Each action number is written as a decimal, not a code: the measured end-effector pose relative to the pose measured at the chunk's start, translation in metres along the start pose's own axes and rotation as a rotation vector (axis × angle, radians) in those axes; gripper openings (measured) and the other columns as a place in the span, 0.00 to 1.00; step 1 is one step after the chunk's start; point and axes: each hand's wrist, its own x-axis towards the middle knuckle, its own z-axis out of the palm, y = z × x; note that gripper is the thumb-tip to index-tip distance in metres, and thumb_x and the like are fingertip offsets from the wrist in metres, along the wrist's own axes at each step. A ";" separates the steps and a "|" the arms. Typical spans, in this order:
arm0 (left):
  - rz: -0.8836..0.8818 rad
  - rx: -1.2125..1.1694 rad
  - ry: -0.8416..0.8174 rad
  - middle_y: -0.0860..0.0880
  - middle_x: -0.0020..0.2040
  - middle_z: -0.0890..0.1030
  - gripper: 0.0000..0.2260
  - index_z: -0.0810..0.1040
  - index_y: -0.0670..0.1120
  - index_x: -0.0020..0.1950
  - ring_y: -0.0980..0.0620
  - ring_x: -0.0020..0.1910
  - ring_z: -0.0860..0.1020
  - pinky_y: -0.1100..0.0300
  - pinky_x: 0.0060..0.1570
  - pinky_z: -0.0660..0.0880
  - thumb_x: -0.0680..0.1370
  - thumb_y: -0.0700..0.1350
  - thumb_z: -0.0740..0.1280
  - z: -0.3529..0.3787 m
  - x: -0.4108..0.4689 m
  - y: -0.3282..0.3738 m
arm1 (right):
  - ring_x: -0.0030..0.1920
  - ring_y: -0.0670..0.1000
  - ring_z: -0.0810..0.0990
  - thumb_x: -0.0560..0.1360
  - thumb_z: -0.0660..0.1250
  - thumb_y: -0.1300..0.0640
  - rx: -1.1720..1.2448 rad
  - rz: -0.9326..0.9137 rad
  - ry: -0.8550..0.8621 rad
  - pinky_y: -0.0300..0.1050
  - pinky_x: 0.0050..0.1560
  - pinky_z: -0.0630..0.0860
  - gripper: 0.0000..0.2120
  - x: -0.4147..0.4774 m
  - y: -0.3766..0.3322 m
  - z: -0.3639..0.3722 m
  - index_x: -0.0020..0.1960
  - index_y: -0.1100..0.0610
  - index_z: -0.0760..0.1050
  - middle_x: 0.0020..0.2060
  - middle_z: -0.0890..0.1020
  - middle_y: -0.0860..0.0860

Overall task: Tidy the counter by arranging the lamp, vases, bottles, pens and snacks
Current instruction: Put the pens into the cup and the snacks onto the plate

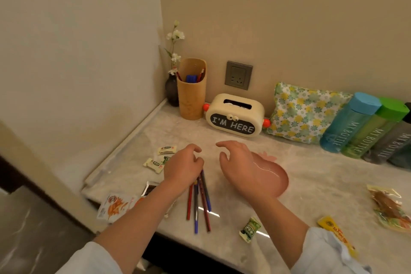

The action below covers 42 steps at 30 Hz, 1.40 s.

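Head view, left hand point(183, 168) mid-frame gripping tops of pens point(200, 202) fanned on marble counter point(322, 176), right hand point(240, 169) beside it, loosely curled, holding nothing, over pink dish point(277, 177), wooden holder point(192, 95) upper centre, bottles point(349, 122) right edge, snack packets point(114, 206) lower left.

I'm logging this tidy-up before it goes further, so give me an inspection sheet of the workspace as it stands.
Surface: pale marble counter, glossy, set in a wall corner.
Job's things: pens fanned out under the left hand; pen holder and vase upright in the corner; blue bottle, green bottle and grey bottle side by side at the wall; snack packets scattered left, front and right; no lamp seen.
Clutter: tissue box, floral pouch, pink dish.
Hands: left hand grips the pens; right hand open over the pink dish.
Cables: nothing seen.
Surroundings: beige walls, wall socket above the tissue box.
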 end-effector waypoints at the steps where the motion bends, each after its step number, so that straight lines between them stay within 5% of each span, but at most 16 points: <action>1: -0.024 -0.002 0.034 0.55 0.40 0.79 0.12 0.74 0.56 0.60 0.54 0.42 0.79 0.56 0.42 0.76 0.77 0.50 0.63 -0.007 -0.007 -0.009 | 0.67 0.48 0.70 0.77 0.62 0.56 0.007 -0.021 -0.030 0.46 0.68 0.66 0.16 -0.004 -0.009 0.006 0.63 0.45 0.75 0.63 0.77 0.44; 9: -0.206 -0.017 0.190 0.58 0.43 0.78 0.12 0.75 0.57 0.57 0.56 0.40 0.77 0.59 0.37 0.71 0.75 0.47 0.63 -0.050 -0.063 -0.078 | 0.62 0.49 0.73 0.75 0.64 0.56 0.069 -0.230 -0.208 0.43 0.62 0.67 0.14 -0.041 -0.076 0.055 0.60 0.48 0.79 0.58 0.81 0.45; 20: -0.369 0.122 0.255 0.48 0.66 0.67 0.19 0.68 0.51 0.69 0.46 0.65 0.68 0.53 0.61 0.70 0.78 0.50 0.62 -0.050 -0.105 -0.147 | 0.68 0.52 0.64 0.72 0.66 0.45 -0.054 -0.304 -0.457 0.48 0.66 0.65 0.24 -0.069 -0.120 0.106 0.67 0.48 0.74 0.63 0.74 0.48; 25: -0.517 -0.112 0.172 0.43 0.72 0.59 0.28 0.56 0.44 0.75 0.40 0.67 0.69 0.48 0.63 0.71 0.80 0.52 0.61 -0.039 -0.105 -0.156 | 0.76 0.55 0.52 0.71 0.66 0.37 -0.153 -0.286 -0.469 0.53 0.75 0.51 0.30 -0.069 -0.123 0.119 0.69 0.47 0.70 0.70 0.66 0.50; 30: -0.571 -0.392 0.216 0.43 0.68 0.66 0.22 0.63 0.45 0.71 0.43 0.59 0.76 0.54 0.59 0.73 0.79 0.47 0.63 -0.035 -0.096 -0.161 | 0.78 0.56 0.44 0.71 0.67 0.38 -0.195 -0.278 -0.476 0.55 0.77 0.43 0.24 -0.064 -0.122 0.125 0.64 0.47 0.75 0.73 0.63 0.51; 36: -0.600 -0.471 0.324 0.42 0.61 0.75 0.14 0.72 0.43 0.64 0.44 0.50 0.80 0.46 0.52 0.79 0.80 0.44 0.60 -0.042 -0.080 -0.160 | 0.73 0.52 0.59 0.70 0.69 0.41 -0.122 -0.279 -0.376 0.49 0.70 0.53 0.18 -0.057 -0.127 0.120 0.56 0.47 0.77 0.62 0.75 0.45; 42: -0.549 -0.665 0.384 0.44 0.60 0.77 0.13 0.69 0.46 0.64 0.43 0.54 0.79 0.44 0.52 0.79 0.80 0.42 0.58 -0.054 -0.045 -0.122 | 0.60 0.50 0.75 0.71 0.66 0.47 0.121 -0.143 -0.375 0.49 0.61 0.66 0.18 -0.037 -0.130 0.097 0.61 0.47 0.74 0.56 0.80 0.45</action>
